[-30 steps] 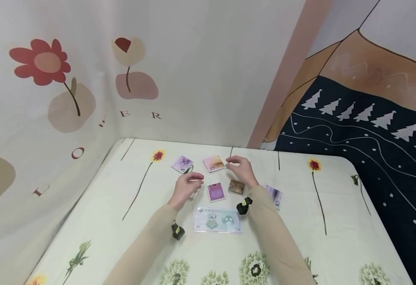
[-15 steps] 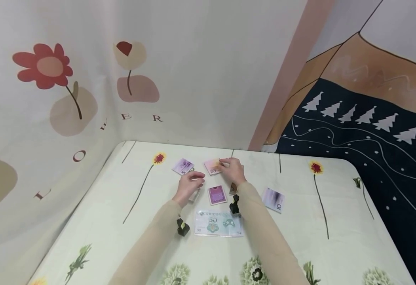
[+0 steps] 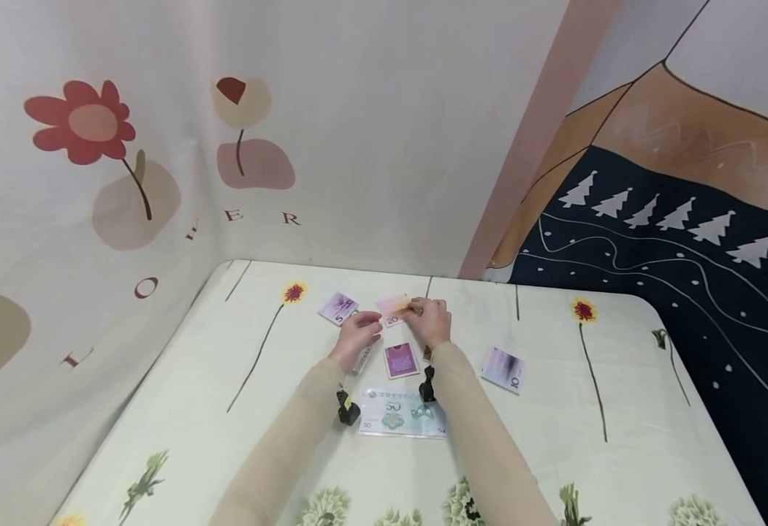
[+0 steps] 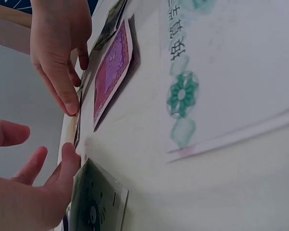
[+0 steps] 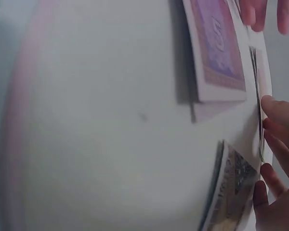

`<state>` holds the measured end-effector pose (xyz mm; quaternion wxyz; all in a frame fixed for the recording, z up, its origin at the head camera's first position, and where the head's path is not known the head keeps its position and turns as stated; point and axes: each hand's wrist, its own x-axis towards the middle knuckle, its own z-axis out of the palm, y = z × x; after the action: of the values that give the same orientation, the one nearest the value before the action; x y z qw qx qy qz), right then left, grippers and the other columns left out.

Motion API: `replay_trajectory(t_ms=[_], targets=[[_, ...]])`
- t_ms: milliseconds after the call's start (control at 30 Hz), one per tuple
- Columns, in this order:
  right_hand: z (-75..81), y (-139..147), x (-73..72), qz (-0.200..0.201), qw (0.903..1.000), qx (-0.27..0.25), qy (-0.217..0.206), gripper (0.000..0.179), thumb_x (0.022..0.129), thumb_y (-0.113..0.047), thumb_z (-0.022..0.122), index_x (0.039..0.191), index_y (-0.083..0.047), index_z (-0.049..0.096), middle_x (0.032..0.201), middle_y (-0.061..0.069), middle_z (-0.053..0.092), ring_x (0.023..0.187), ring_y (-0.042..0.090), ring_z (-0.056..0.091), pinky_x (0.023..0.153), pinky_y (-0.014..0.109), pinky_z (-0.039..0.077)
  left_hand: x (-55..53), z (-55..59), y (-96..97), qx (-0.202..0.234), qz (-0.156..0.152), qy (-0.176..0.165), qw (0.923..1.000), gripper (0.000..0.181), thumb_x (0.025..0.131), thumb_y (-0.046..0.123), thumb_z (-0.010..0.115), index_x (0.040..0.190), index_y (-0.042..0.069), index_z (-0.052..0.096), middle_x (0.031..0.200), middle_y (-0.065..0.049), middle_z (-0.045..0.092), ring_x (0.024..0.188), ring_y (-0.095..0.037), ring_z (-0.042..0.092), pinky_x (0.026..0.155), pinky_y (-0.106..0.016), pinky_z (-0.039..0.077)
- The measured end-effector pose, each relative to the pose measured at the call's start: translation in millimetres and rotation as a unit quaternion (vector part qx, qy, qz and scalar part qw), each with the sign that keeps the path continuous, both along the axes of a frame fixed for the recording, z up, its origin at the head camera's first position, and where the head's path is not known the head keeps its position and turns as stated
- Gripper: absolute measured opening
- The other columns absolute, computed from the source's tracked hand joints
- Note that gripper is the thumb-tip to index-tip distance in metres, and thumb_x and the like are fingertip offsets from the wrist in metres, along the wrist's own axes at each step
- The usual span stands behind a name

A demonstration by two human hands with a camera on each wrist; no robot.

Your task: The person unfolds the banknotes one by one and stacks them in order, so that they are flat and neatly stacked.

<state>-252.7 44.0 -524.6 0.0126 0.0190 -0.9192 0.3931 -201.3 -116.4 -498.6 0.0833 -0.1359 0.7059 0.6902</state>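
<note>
My right hand pinches the right edge of a folded pink and orange 20 banknote lying toward the back of the table. My left hand, fingers loosely bent, hovers just left of it, holding nothing. Below that hand lies a folded green-grey banknote, mostly hidden in the head view. A folded purple banknote rests between the wrists. Under my right hand is a folded brown banknote, nearly covered in the head view. A violet 5 banknote lies behind my left fingers.
A flat, wide green-and-white 50 banknote lies nearest me, between the forearms. Off to the right is a folded violet 10 banknote. A flowered cloth covers the table; printed curtains hang along its back and sides.
My right hand has come left and slightly down from beside the 20 banknote onto its right edge. My left hand has shifted slightly right. The brown banknote is now mostly covered.
</note>
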Motion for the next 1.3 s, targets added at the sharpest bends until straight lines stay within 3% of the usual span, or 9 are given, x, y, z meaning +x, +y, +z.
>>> replay_trajectory(t_ms=[167, 400, 600, 700, 900, 1067, 1167, 1300], targets=[[1.6, 1, 2.1, -0.008, 0.9991, 0.038, 0.016, 0.029, 0.082, -0.020, 0.077, 0.109, -0.010, 0.074, 0.114, 0.013, 0.060, 0.107, 0.031, 0.050, 0.091, 0.048, 0.041, -7.6, -3.4, 2.1, 0.044, -0.001, -0.010, 0.9990, 0.043, 0.089, -0.004, 0.054, 0.131, -0.006, 0.048, 0.130, -0.028, 0.050, 0.120, -0.038, 0.050, 0.097, -0.038, 0.048], [4.5, 1, 4.1, -0.019, 0.9991, 0.036, -0.014, 0.029, 0.082, -0.021, 0.077, 0.109, -0.010, 0.074, 0.116, 0.013, 0.058, 0.107, 0.031, 0.049, 0.089, 0.047, 0.042, -12.4, -1.7, 3.3, 0.082, -0.026, -0.014, 0.9962, 0.052, 0.091, -0.003, 0.052, 0.140, -0.003, 0.035, 0.142, -0.029, 0.035, 0.128, -0.039, 0.042, 0.103, -0.041, 0.041], [5.5, 2, 3.7, -0.026, 0.9990, 0.022, -0.030, 0.029, 0.080, -0.019, 0.078, 0.108, -0.010, 0.074, 0.116, 0.014, 0.057, 0.106, 0.031, 0.049, 0.088, 0.046, 0.043, -16.3, -0.1, 0.6, 0.155, -0.018, -0.018, 0.9876, 0.060, 0.090, -0.006, 0.049, 0.145, -0.003, 0.025, 0.139, -0.032, 0.030, 0.129, -0.041, 0.038, 0.108, -0.039, 0.036], [6.9, 3, 4.4, -0.024, 0.9987, 0.020, -0.041, 0.030, 0.080, -0.019, 0.078, 0.109, -0.010, 0.074, 0.114, 0.012, 0.057, 0.104, 0.029, 0.050, 0.087, 0.045, 0.044, -17.8, -0.2, 0.5, 0.164, -0.009, -0.024, 0.9861, 0.062, 0.090, -0.005, 0.050, 0.146, -0.003, 0.022, 0.137, -0.031, 0.031, 0.125, -0.039, 0.042, 0.107, -0.037, 0.037], [11.2, 5, 7.5, -0.018, 0.9986, 0.019, -0.047, 0.030, 0.081, -0.019, 0.078, 0.110, -0.010, 0.073, 0.112, 0.012, 0.057, 0.102, 0.029, 0.051, 0.085, 0.044, 0.045, -19.1, -1.4, 3.3, 0.156, 0.000, -0.027, 0.9874, 0.062, 0.090, -0.005, 0.051, 0.145, -0.004, 0.023, 0.130, -0.026, 0.040, 0.112, -0.033, 0.049, 0.104, -0.037, 0.040], [14.3, 7, 10.2, -0.017, 0.9983, 0.014, -0.053, 0.030, 0.082, -0.016, 0.077, 0.110, -0.008, 0.073, 0.114, 0.012, 0.057, 0.103, 0.029, 0.052, 0.086, 0.044, 0.045, -19.2, -6.8, 8.1, 0.090, -0.020, -0.039, 0.9950, 0.061, 0.089, 0.000, 0.056, 0.144, -0.001, 0.029, 0.123, -0.022, 0.051, 0.105, -0.027, 0.054, 0.098, -0.036, 0.044], [14.4, 7, 11.0, -0.012, 0.9982, 0.003, -0.060, 0.030, 0.082, -0.014, 0.076, 0.111, -0.006, 0.072, 0.115, 0.012, 0.057, 0.107, 0.030, 0.051, 0.090, 0.044, 0.044, -20.1, -11.3, 12.1, 0.058, -0.017, -0.025, 0.9978, 0.058, 0.087, -0.003, 0.056, 0.141, -0.001, 0.034, 0.124, -0.023, 0.054, 0.100, -0.025, 0.057, 0.093, -0.035, 0.047], [12.3, 7, 11.4, 0.004, 0.9983, -0.026, -0.052, 0.028, 0.083, -0.011, 0.076, 0.109, -0.001, 0.072, 0.112, 0.013, 0.060, 0.105, 0.029, 0.053, 0.092, 0.043, 0.045, -21.2, -12.6, 19.7, 0.032, 0.003, 0.019, 0.9993, 0.050, 0.087, -0.009, 0.055, 0.133, -0.003, 0.039, 0.121, -0.029, 0.055, 0.095, -0.027, 0.059, 0.087, -0.035, 0.051]])
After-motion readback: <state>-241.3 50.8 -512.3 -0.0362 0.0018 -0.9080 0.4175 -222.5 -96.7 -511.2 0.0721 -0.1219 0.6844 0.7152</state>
